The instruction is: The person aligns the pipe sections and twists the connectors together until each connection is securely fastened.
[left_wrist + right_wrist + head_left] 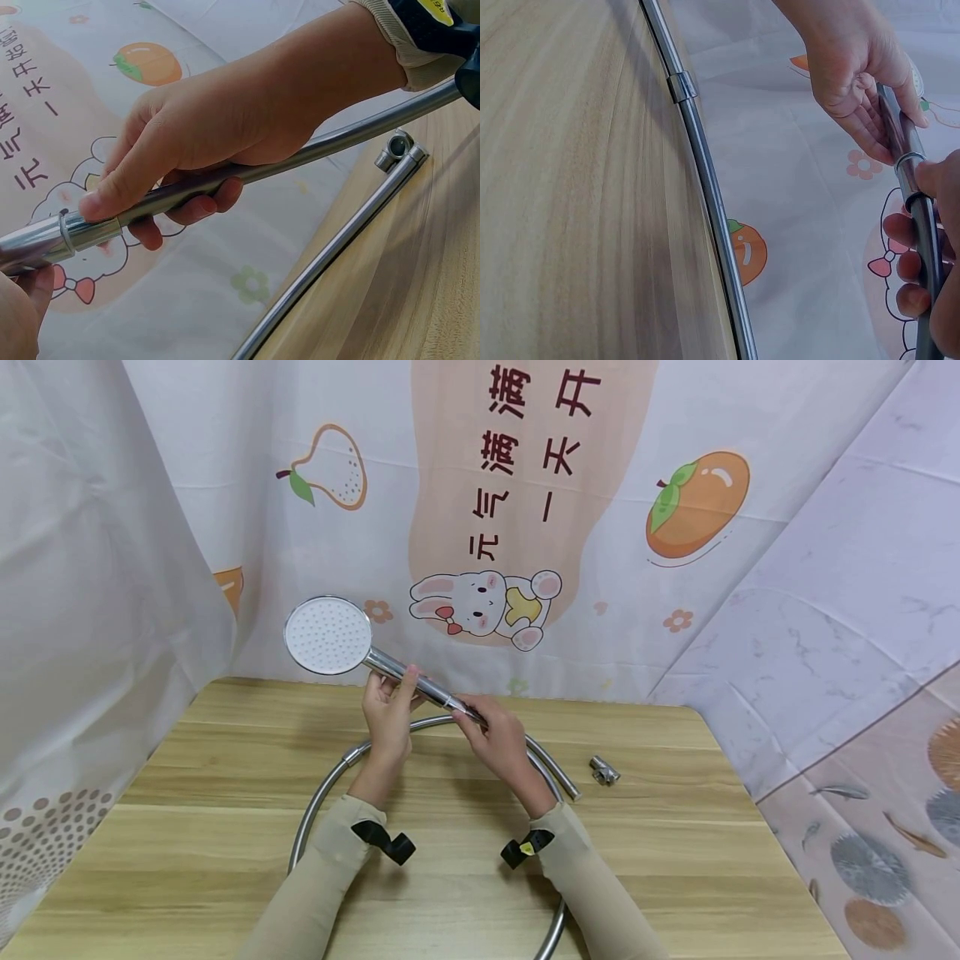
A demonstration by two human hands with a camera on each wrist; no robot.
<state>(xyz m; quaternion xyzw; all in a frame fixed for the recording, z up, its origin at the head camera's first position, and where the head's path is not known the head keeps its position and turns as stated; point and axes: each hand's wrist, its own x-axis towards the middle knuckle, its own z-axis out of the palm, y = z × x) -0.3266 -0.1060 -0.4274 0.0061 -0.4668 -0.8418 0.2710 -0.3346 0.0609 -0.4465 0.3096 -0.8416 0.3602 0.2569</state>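
A chrome shower head [327, 635] with a round white spray face is held up at a tilt above the table, its face at the upper left. My left hand [388, 718] grips the handle [896, 124] just below the head. At the handle's lower end, my right hand [498, 739] holds the end of the metal shower hose [360, 131], thumb on its connector [97, 231]. Connector and handle meet in line; how far they are joined, I cannot tell. In the right wrist view the right hand [946, 247] curls its fingers around the hose.
From the hands, the hose [315, 810] loops over the wooden table [187, 827] and beneath the arms. Its other end [576, 794] lies at right, near a small chrome fitting [603, 770]. A printed curtain [720, 635] hangs behind the table.
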